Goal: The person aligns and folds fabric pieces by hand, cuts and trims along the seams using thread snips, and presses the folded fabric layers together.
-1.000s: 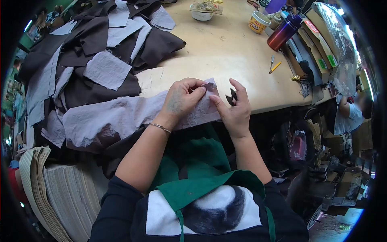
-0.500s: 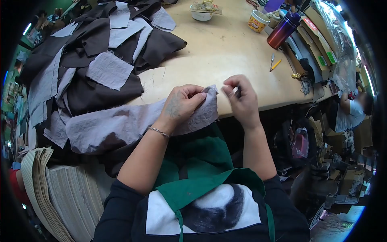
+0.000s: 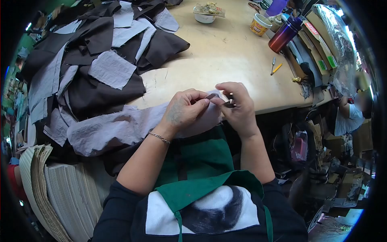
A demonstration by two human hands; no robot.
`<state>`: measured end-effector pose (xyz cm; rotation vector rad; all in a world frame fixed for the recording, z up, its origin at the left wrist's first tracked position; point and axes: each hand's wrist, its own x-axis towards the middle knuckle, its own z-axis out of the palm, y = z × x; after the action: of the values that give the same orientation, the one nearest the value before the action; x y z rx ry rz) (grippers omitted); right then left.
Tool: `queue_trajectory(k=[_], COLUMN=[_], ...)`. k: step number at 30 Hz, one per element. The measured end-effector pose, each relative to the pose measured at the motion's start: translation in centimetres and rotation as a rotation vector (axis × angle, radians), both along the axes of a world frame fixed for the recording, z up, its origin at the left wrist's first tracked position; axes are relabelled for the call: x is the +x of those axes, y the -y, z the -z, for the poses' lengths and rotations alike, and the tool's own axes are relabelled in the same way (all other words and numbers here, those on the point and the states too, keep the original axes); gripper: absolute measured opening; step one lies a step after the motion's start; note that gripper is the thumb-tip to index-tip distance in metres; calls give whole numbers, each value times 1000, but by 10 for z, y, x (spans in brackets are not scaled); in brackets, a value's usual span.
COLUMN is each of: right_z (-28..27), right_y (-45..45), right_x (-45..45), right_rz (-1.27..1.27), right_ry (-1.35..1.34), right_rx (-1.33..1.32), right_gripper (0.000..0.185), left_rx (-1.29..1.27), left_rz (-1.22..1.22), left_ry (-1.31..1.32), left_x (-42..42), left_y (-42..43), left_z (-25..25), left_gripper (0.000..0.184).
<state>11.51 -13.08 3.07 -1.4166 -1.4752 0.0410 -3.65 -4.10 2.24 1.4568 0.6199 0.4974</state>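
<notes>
Cluttered room (image 3: 336, 147), desk's (image 3: 234, 52) near edge: our left hand (image 3: 183, 109) is pinching cloth (image 3: 141, 117) beside our right hand (image 3: 241, 113), which is gripping a dark tool (image 3: 229, 105).

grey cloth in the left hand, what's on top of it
The left hand lies over the grey cloth, pinching its right end where a small dark patch shows; the right hand, with a dark tool, is close beside. Cloth beneath the left hand is hidden.

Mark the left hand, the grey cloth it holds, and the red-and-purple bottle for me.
Left hand (image 3: 180, 107), head view: back of the hand.
Grey cloth (image 3: 133, 122), head view: wrinkled middle stretch.
Red-and-purple bottle (image 3: 284, 36), head view: middle of its body.
</notes>
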Motion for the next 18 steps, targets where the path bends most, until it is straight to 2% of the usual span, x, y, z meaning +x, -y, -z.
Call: queue_trajectory(k=[1,2,6,8,9,10,11,13,15,18], right_z=[3,6,11,19,16,17,15,1,-5,4], right_y=[-1,0,6,1,4,9,17,37,53,58], right_x=[-1,-2,1,15,23,34,41,33,9,-14], right_rz=[-1,10,-96,4,138,223,205,262,-19,-169], right_ry=[115,73,-486,-548,-797,-814,-823,-706,-709,-885], right_rx=[22,-16,-117,159,158,167,112,-195,-270,-486], right_gripper=[27,27,23,21,19,16,18,22,28,31], left_rx=[57,113,317,444,472,499,527,684,801,860], left_rz=[-3,-5,-5,-47,-85,-123,-159,-224,-268,-291], left_ry=[23,46,14,13,9,4,-1,59,92,113], left_x=[1,1,-2,-1,-2,-2,-3,-3,-3,-1], left_y=[1,2,1,1,2,3,3,5,7,9], left_z=[1,2,-3,1,1,2,1,3,4,7], left_gripper=[18,18,18,18,18,18,18,17,17,18])
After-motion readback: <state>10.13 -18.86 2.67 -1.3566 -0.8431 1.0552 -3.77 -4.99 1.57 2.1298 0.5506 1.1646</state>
